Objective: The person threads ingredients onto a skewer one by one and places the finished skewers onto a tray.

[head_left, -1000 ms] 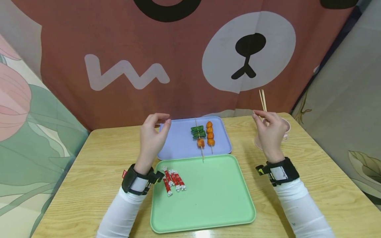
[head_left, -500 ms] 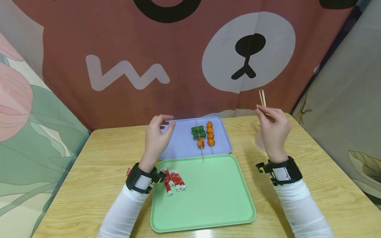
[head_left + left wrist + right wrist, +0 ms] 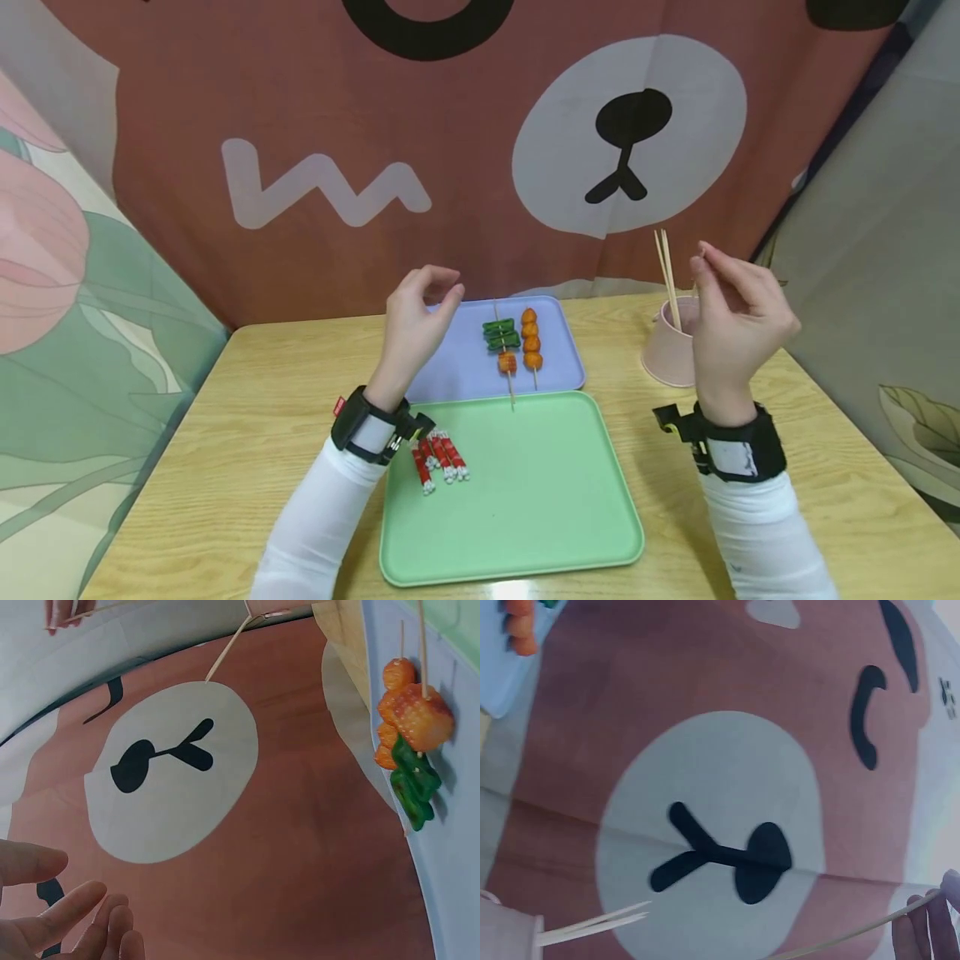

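Observation:
My right hand (image 3: 738, 333) is raised to the right of a pink cup (image 3: 667, 354). Between thumb and fingertips it pinches a thin wooden skewer (image 3: 855, 928), which slants down in the right wrist view. Other bare skewers (image 3: 665, 271) stand in the cup. My left hand (image 3: 420, 329) hovers over the left part of a lavender tray (image 3: 450, 371), fingers bent loosely and holding nothing. On that tray lie a skewer with green pepper pieces (image 3: 501, 333) and an orange-brown chunk, and a skewer of orange balls (image 3: 531, 340).
A green tray (image 3: 525, 500) lies nearer, with several red-wrapped sticks with white ends (image 3: 452, 457) at its upper left. Both trays and the cup are on a wooden table (image 3: 247, 417). A brown curtain (image 3: 450, 242) with a bear print hangs behind the table.
My right hand has moved right and up, from in front of the cup to beside it, uncovering more of the cup. My left hand has drifted right and slightly up.

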Demonstrator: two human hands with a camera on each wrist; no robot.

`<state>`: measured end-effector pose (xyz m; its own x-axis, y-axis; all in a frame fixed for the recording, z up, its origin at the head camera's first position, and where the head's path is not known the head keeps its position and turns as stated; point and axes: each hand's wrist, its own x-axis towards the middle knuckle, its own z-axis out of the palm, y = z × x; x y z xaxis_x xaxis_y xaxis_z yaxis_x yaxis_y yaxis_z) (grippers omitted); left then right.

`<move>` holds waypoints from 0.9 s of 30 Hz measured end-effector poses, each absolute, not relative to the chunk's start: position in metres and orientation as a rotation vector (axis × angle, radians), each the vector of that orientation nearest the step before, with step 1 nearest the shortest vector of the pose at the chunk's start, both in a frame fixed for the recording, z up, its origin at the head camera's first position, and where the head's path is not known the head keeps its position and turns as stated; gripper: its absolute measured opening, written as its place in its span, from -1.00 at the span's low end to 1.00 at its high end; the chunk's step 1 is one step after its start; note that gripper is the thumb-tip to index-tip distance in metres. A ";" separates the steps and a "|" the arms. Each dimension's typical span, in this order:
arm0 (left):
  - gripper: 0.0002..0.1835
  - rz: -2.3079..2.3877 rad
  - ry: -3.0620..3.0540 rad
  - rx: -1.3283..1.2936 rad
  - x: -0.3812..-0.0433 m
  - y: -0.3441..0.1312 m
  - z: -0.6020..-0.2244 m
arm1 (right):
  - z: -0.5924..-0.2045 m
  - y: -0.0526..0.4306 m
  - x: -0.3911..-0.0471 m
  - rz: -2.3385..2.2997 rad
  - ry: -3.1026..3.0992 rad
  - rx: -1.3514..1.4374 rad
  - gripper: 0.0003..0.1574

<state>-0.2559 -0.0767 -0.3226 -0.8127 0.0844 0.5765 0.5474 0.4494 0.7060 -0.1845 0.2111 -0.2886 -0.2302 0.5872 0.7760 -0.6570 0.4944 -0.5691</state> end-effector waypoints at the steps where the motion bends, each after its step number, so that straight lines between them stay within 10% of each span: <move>1: -0.78 -1.341 -2.244 -0.534 -0.257 -0.075 -0.321 | -0.287 0.211 -0.183 1.174 -1.351 0.076 -0.84; 27: -0.77 -1.359 -2.281 -0.776 -0.258 -0.008 -0.297 | -0.293 0.185 -0.183 1.620 -1.142 0.418 -0.73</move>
<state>-0.2576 -0.0075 -0.2967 -0.7786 0.2661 0.5683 0.6265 0.3822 0.6793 -0.1832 0.1849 -0.2927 -0.3779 0.5510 0.7440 -0.8860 0.0182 -0.4634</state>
